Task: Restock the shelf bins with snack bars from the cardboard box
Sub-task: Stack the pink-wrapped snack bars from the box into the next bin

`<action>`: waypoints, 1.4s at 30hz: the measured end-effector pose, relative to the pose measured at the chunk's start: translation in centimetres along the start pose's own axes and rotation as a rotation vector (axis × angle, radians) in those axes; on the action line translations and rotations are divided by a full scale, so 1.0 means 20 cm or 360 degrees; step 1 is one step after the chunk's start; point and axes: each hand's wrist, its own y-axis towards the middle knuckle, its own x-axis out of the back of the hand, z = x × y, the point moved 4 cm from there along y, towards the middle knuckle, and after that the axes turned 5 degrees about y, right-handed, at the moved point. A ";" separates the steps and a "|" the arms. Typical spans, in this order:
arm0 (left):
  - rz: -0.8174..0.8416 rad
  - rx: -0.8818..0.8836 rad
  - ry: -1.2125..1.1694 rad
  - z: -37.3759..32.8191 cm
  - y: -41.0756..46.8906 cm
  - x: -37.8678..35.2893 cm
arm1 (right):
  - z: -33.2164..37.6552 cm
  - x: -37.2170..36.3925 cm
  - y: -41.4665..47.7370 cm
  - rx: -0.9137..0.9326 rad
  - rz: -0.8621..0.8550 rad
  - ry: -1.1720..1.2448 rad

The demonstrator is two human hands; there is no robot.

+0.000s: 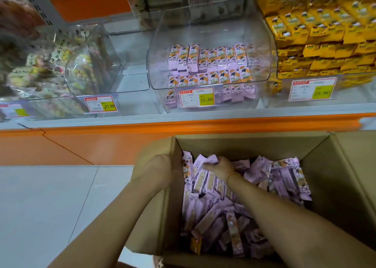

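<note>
Head view.
- Cardboard box [335, 166] open on floor below orange shelf edge [183, 123]. Inside: loose heap of purple snack bars [213, 212].
- Left hand [160, 170] at box's left wall, fingers curled over rim, gripping it; outline blurred.
- Right hand [219, 168] down inside box, fingers closed round several bars at top of heap. Bead bracelet [233, 176] on wrist.
- Clear middle bin [203, 33] on shelf above: same purple bars in two neat rows, part full. Price tag [197, 97] on front.
- Yellow packs [325, 33] stacked in bin to right.
</note>
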 end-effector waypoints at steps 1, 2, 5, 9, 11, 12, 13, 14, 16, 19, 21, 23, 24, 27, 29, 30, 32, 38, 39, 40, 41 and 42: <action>0.0037 -0.0048 -0.0028 0.02 0.01 -0.01 | -0.01 -0.05 0.04 -0.0020 -0.0057 0.0064; 0.0068 -0.0097 -0.0068 0.06 0.02 -0.01 | -0.01 -0.09 0.06 -0.0022 -0.0145 0.0121; 0.0113 -0.0233 -0.0280 0.14 0.04 -0.01 | 0.02 -0.18 0.05 0.0022 -0.0359 0.0207; 0.0116 -0.0265 -0.0466 0.17 0.02 -0.01 | 0.03 -0.24 0.02 0.0043 -0.0431 0.0219; 0.0128 -0.0242 -0.0485 0.18 0.01 -0.03 | 0.03 -0.25 0.02 0.0077 -0.0458 0.0214; 0.0135 -0.0234 -0.0491 0.18 0.00 -0.03 | 0.04 -0.24 0.01 0.0104 -0.0469 0.0189; 0.0139 -0.0231 -0.0498 0.18 -0.01 -0.02 | 0.05 -0.24 0.00 0.0110 -0.0469 0.0154; 0.0141 -0.0221 -0.0497 0.17 -0.02 -0.02 | 0.06 -0.23 -0.01 0.0138 -0.0462 0.0133; 0.0161 -0.0160 -0.0473 0.16 -0.04 -0.01 | 0.07 -0.21 -0.05 0.0181 -0.0449 0.0134; 0.0165 -0.0040 -0.0477 0.14 -0.05 0.01 | 0.09 -0.14 -0.13 0.0298 -0.0474 0.0157; 0.0112 0.0031 -0.0529 0.13 -0.05 0.03 | 0.12 -0.07 -0.21 0.0423 -0.0487 0.0183; 0.0103 0.0118 -0.0748 0.10 -0.05 0.06 | 0.18 0.01 -0.31 0.0573 -0.0491 0.0247; 0.0165 0.0188 -0.0991 0.08 -0.05 0.06 | 0.22 0.05 -0.38 0.0664 -0.0492 0.0287; 0.0615 0.0406 -0.1834 -0.02 -0.10 0.04 | 0.33 0.17 -0.59 0.1015 -0.0403 0.0420; 0.0877 0.0403 -0.2200 -0.11 -0.14 0.05 | 0.41 0.23 -0.73 0.1244 -0.0340 0.0460; 0.0931 0.0357 -0.2386 -0.15 -0.15 0.07 | 0.44 0.25 -0.80 0.1356 -0.0327 0.0433; 0.0927 0.0267 -0.2723 -0.22 -0.18 0.13 | 0.51 0.31 -0.91 0.1573 -0.0386 0.0279; 0.0857 -0.0050 -0.3175 -0.35 -0.22 0.28 | 0.63 0.42 -1.02 0.1854 -0.0391 0.0166; 0.0858 -0.0084 -0.3214 -0.37 -0.22 0.30 | 0.64 0.42 -1.03 0.1875 -0.0358 0.0176; 0.0845 -0.0113 -0.3223 -0.38 -0.22 0.31 | 0.64 0.43 -1.04 0.1881 -0.0327 0.0191; 0.0823 -0.0136 -0.3214 -0.38 -0.21 0.32 | 0.64 0.44 -1.04 0.1872 -0.0293 0.0208; 0.0794 -0.0153 -0.3199 -0.39 -0.21 0.32 | 0.63 0.44 -1.05 0.1833 -0.0247 0.0229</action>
